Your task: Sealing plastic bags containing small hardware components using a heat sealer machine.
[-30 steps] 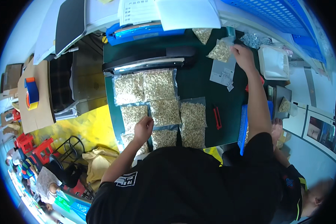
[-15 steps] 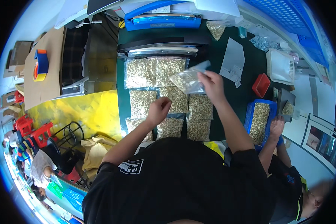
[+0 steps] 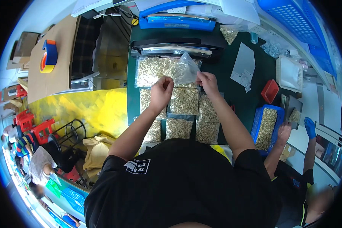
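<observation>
A clear plastic bag (image 3: 184, 71) of pale, chopped dried pieces lies tilted over the back row of filled bags. My right hand (image 3: 208, 83) pinches its right edge. At its lower left, my left hand (image 3: 162, 93) is closed, with thumb and fingertips together on the bag's edge. Beneath and around my hands, flat filled bags (image 3: 183, 102) lie in rows on the dark green table. Just behind them stands a long black machine (image 3: 174, 43) with a silvery strip, resembling a bag sealer.
A blue-and-white machine (image 3: 178, 23) stands farther back. To the right are a white sheet (image 3: 242, 68), a red tray (image 3: 269, 90) and a blue basket (image 3: 259, 123) of loose pieces. Beside it, a co-worker's bare hand (image 3: 284, 132) and blue-gloved hand (image 3: 310, 127) are near a scale (image 3: 292, 108).
The bag in my right hand has come left and down over the back row. My left hand has moved up to its edge. The co-worker's gloved hand has risen away from the basket.
</observation>
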`<state>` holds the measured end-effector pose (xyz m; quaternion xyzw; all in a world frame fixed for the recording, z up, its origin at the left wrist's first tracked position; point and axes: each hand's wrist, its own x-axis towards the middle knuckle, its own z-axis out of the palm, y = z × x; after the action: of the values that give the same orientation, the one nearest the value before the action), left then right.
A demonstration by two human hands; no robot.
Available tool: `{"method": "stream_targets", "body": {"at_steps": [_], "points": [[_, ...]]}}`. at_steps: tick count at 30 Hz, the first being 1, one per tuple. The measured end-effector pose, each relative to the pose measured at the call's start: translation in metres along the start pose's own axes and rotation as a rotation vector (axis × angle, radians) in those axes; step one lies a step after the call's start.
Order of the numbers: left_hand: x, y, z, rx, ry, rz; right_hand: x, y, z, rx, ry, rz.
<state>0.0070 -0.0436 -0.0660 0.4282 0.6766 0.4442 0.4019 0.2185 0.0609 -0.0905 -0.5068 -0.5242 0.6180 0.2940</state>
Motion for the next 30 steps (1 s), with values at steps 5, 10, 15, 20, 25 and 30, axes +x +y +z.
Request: {"method": "stream_targets", "body": {"at_steps": [5, 10, 15, 20, 25, 30], "points": [[0.042, 0.065, 0.021, 0.516, 0.066, 0.109, 0.006, -0.002, 0.0, -0.183, 0.062, -0.012], [0.085, 0.095, 0.031, 0.878, -0.207, -0.106, 0.021, -0.026, 0.011, -0.351, 0.041, -0.016], [0.088, 0.075, -0.03, 0.815, -0.192, 0.04, 0.01, -0.071, 0.01, -0.376, 0.014, -0.139], [0.063, 0.063, -0.029, 0.511, -0.006, 0.031, 0.004, -0.083, 0.017, -0.289, 0.076, -0.179], [0.066, 0.037, -0.025, 0.439, 0.053, 0.132, 0.011, -0.075, 0.017, -0.266, 0.045, -0.151], [0.063, 0.041, -0.024, 0.101, 0.017, -0.053, -0.001, -0.061, 0.017, -0.163, 0.048, -0.199]]}}
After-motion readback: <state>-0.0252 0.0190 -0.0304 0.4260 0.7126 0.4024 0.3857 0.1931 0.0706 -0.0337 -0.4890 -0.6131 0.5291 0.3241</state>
